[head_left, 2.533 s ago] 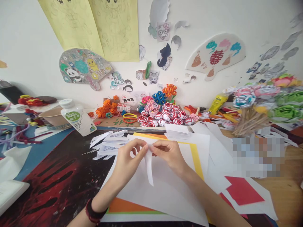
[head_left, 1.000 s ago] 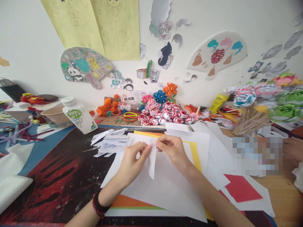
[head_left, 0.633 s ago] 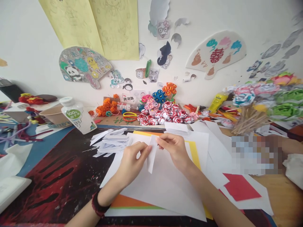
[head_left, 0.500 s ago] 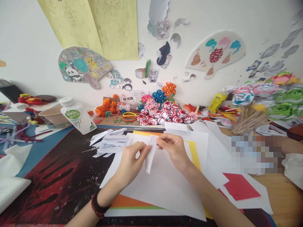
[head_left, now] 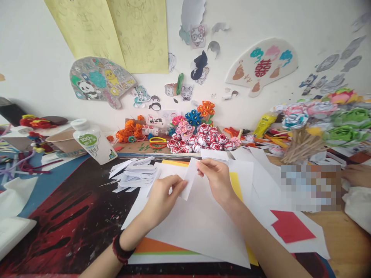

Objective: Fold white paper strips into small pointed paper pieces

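Handicraft workspace for paper and artificial flowers; whether home, classroom or studio cannot be told.

Wall, white (head_left: 261, 17): yellow sheets (head_left: 143, 38) bearing pencil drawings; panda fan panel (head_left: 100, 79), densely decorated; double-happiness fan panel (head_left: 246, 71), pale; assorted cartoon cutouts (head_left: 198, 35).

Table, rear: heap of red-and-white roses (head_left: 198, 139); one bunch each of blue flowers (head_left: 193, 117) and orange flowers (head_left: 206, 111); loose orange blooms (head_left: 130, 130).

Table, left: purple and dark-red pipe cleaners (head_left: 24, 166); white plastic bottle (head_left: 92, 141), tilted.

Table, centre: black-and-red mat (head_left: 66, 220), flecked with scraps; pile of white paper strips (head_left: 135, 175); layered coloured and white paper sheets (head_left: 208, 231).

Table, right: large green flowers (head_left: 344, 136); bundle of tan sticks (head_left: 303, 146); red paper offcut (head_left: 292, 226).
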`<state>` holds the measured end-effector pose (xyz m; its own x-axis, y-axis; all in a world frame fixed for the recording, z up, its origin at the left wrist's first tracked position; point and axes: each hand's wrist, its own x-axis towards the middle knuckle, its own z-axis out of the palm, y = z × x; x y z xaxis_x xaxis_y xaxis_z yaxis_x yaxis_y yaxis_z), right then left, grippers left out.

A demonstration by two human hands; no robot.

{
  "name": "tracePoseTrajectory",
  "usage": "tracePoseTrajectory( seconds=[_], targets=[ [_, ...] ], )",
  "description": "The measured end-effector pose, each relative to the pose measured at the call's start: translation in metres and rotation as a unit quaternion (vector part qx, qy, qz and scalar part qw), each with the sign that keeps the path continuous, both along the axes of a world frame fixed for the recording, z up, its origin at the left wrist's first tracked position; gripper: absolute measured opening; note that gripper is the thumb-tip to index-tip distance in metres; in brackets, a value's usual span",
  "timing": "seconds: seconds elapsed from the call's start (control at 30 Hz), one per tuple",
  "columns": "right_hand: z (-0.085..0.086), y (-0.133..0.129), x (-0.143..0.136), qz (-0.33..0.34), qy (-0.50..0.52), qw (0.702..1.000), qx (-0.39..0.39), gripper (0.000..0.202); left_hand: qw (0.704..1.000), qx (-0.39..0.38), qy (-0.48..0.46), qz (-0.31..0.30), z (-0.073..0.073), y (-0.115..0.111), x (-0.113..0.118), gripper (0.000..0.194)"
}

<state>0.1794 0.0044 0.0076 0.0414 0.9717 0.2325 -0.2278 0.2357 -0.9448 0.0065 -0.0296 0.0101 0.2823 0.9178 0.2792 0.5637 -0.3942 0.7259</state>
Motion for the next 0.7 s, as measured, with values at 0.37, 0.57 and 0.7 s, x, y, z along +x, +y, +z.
tracePoseTrajectory(
  seconds=[0.37,0.57,0.7],
  targets=[
    [-0.004,0.01,0.007,-0.051,0.035,0.998,-0.008,0.017,0.999,-0.038,-0.014,-0.002,-0.003,0.001,0.003,0.039],
    [-0.001,0.011,0.007,0.059,0.071,0.995,-0.025,0.024,0.997,-0.052,-0.061,-0.004,-0.004,0.001,0.003,0.043],
    [0.002,0.007,0.005,0.197,0.057,0.978,-0.025,0.035,0.989,-0.092,-0.118,-0.009,-0.006,0.003,0.002,0.046]
  ],
)
